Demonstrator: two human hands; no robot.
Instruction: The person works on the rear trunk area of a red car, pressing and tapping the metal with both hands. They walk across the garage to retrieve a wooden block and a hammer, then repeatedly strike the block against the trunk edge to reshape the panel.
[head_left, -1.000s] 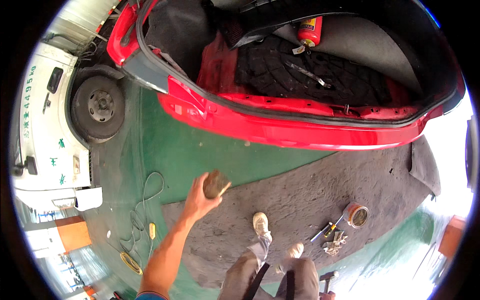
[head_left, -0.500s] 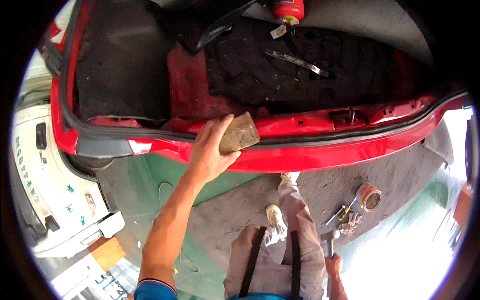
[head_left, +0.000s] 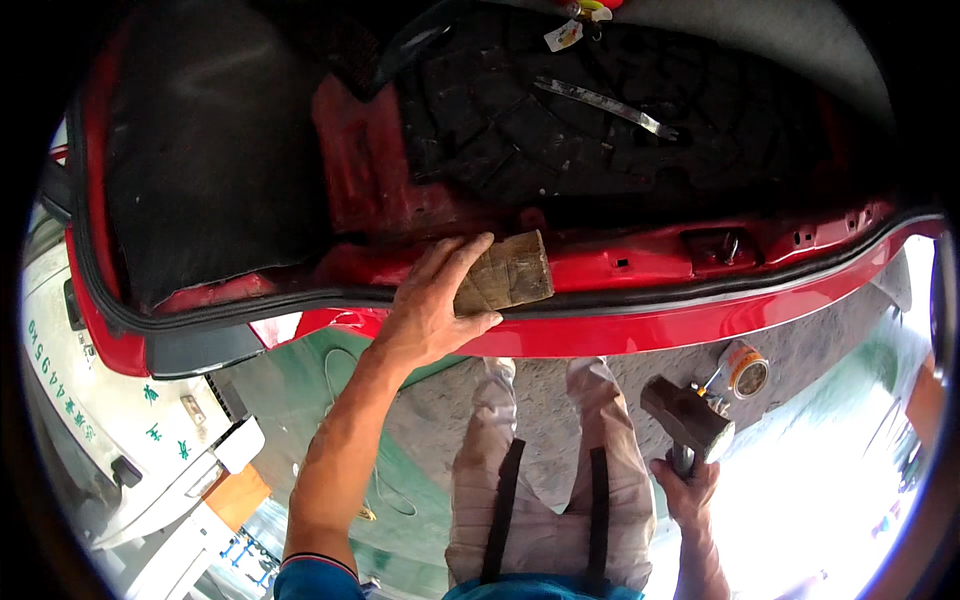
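My left hand [head_left: 425, 310] grips a worn wooden block [head_left: 512, 274], fingers on top and thumb along its near side. The block sits over the red rear sill [head_left: 620, 268] of a car's open boot, beside the black rubber seal [head_left: 655, 297]. Whether it presses on the metal I cannot tell. Lower right, my right hand [head_left: 690, 490] is closed round the handle of a heavy hammer [head_left: 688, 418]. The hammer's blocky dark head is raised in front of my legs, apart from the car.
A flat metal pry bar [head_left: 605, 106] lies in the boot well, near the tagged neck of a fire extinguisher [head_left: 588, 12]. Black trim [head_left: 415, 40] juts in at the top. On the floor stands an open tin [head_left: 748, 377]. A white vehicle [head_left: 110, 400] is at the left.
The hammer has come up from low beside my right leg, its head now larger in view. My left hand and the block appear slightly further right. My feet have shifted toward the car.
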